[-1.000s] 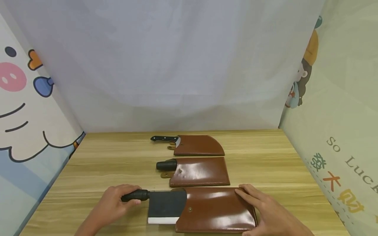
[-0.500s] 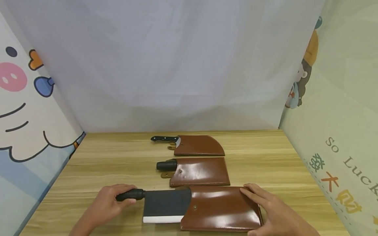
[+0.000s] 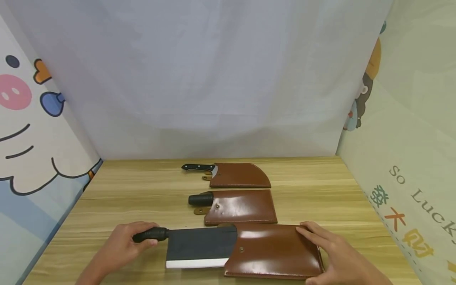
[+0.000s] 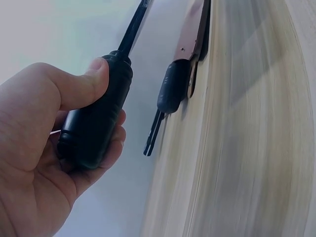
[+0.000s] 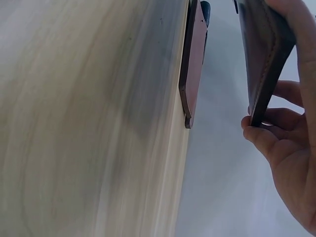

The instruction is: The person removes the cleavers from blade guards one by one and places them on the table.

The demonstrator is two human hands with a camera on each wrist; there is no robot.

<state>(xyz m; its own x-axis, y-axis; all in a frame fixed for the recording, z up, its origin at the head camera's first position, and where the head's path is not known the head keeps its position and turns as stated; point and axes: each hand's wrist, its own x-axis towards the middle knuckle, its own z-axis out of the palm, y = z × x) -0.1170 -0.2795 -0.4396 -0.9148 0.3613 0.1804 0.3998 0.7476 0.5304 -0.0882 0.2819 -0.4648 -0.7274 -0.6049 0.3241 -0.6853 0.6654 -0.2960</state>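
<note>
A large cleaver (image 3: 199, 244) with a dark blade and pale cutting edge lies level near the front of the head view. Its black handle (image 4: 98, 108) is gripped by my left hand (image 3: 122, 243), thumb along the top and fingers wrapped beneath. The far part of the blade is hidden inside a glossy brown leather sheath (image 3: 276, 251). At the sheath's right end, my right hand (image 3: 333, 251) holds it by the edge. In the right wrist view its fingers and thumb are bent round the corner of the sheath (image 5: 269, 59), which is raised above the tabletop.
Behind lie two more sheathed knives on the wooden table (image 3: 135, 190): a squarish brown sheath (image 3: 244, 206) with a short black handle, and a round-ended sheath (image 3: 240, 175) with a riveted handle. A white curtain (image 3: 213, 79) closes the back; printed panels (image 3: 402, 138) flank both sides.
The cleaver has slid left out of the sheath, so more blade shows. My left hand has moved left with the handle, and my right hand has shifted right with the sheath.
</note>
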